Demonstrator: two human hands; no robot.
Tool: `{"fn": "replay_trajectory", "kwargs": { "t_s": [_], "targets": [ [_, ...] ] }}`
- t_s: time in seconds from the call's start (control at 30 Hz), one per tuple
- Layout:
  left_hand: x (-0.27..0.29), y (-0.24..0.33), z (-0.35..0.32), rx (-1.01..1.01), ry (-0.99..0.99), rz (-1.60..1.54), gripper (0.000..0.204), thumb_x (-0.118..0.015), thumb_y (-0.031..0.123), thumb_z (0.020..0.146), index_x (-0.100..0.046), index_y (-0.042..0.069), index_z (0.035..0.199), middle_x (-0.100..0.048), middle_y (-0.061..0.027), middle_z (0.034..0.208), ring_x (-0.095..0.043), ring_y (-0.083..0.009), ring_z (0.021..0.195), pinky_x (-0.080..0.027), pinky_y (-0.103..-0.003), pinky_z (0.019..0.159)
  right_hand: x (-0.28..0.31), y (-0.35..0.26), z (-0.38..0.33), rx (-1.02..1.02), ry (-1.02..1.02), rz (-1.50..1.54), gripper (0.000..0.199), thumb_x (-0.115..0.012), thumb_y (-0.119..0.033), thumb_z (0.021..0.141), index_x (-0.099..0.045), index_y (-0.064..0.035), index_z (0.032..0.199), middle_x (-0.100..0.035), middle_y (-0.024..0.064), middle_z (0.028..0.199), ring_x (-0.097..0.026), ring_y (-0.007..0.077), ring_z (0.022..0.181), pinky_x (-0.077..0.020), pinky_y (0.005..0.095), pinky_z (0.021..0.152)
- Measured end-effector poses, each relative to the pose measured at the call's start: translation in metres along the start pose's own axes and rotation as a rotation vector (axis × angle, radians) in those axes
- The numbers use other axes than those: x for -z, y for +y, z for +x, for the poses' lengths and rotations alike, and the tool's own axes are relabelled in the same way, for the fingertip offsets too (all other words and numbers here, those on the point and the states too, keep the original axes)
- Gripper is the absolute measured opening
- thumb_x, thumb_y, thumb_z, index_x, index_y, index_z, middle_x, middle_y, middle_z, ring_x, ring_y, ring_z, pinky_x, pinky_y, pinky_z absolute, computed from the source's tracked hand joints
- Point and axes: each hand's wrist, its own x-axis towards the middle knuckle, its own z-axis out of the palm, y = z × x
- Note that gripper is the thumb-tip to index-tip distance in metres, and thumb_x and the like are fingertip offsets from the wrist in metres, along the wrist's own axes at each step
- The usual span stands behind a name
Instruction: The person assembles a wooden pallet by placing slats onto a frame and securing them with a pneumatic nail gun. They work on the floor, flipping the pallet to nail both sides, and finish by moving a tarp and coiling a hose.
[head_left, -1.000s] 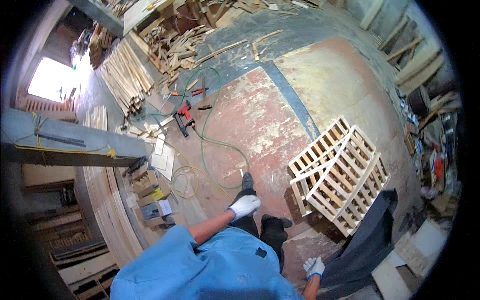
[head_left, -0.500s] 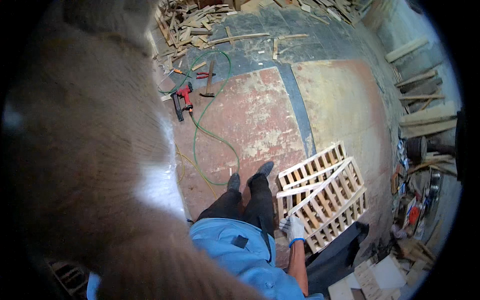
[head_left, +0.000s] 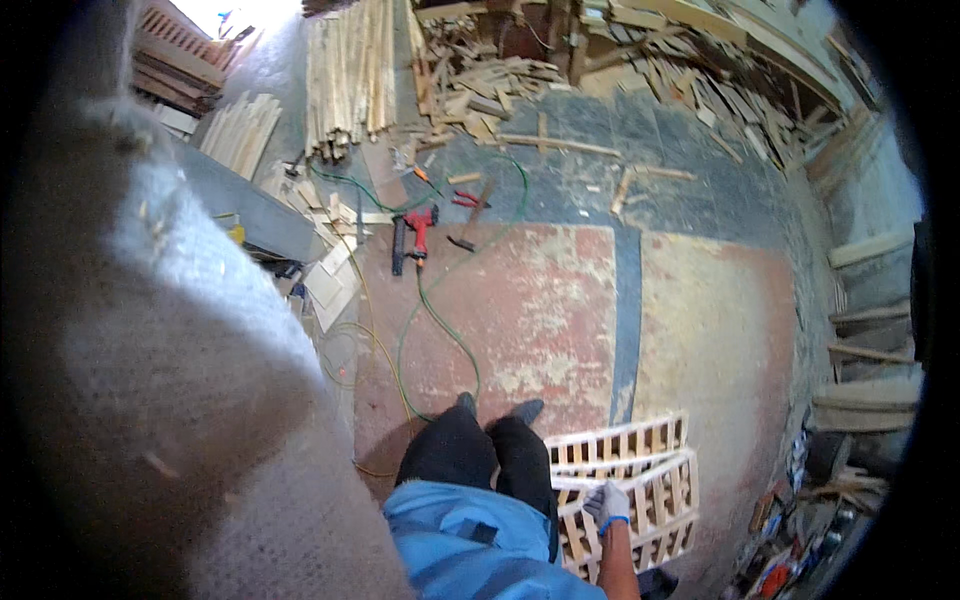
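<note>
The gloved right hand (head_left: 606, 503), fingers curled loosely and gripping nothing, hangs just over the stacked slatted wooden pallets (head_left: 622, 487) lying assembled on the floor (head_left: 560, 300), the red nail gun (head_left: 418, 232) well apart, while the left hand, a blurred glove, cannot be read.

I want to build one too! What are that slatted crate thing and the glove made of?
The crate looks like pale, unpainted wood: bare slats with gaps between. The glove on the right hand seems knitted white fabric with a blue cuff, though it is too small to be sure.
</note>
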Motion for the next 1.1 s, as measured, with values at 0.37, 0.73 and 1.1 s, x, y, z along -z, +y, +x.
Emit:
{"fn": "replay_trajectory", "kwargs": {
  "t_s": [0.37,0.73,1.1],
  "targets": [
    [0.078,-0.045,0.009,0.070,0.191,0.492,0.042,-0.054,0.018,0.101,-0.054,0.000,0.139,-0.065,-0.0120,0.122,-0.062,-0.0181,0.109,-0.047,-0.032,0.099,-0.176,-0.145,-0.005,0.155,-0.108,-0.286,0.032,-0.051,-0.033,0.102,-0.059,-0.0034,0.092,-0.067,0.0136,0.081,-0.064,0.0222,0.060,-0.0571,0.0362,0.059],
    [0.296,-0.310,-0.438,1.800,0.712,-0.051,0.017,-0.058,0.024,0.099,-0.059,0.014,0.085,-0.059,0.0016,0.070,-0.057,-0.0139,0.059,-0.044,-0.030,0.052,-0.189,-0.183,0.022,-0.063,-0.155,-0.312,0.036,-0.054,-0.039,0.100,-0.055,-0.0046,0.090,-0.066,0.0170,0.077,-0.065,0.0272,0.060,-0.0568,0.0400,0.056],
    [0.334,-0.466,-0.646,2.030,0.016,0.660,0.035,-0.053,0.033,0.096,-0.064,0.000,0.091,-0.068,-0.0149,0.080,-0.064,-0.0287,0.067,-0.051,-0.044,0.068,-0.438,-0.283,0.033,0.284,0.187,-1.121,0.026,-0.057,-0.018,0.096,-0.066,0.0028,0.084,-0.062,0.0058,0.068,-0.056,0.0113,0.063,-0.0441,0.0296,0.059]
  ]
}}
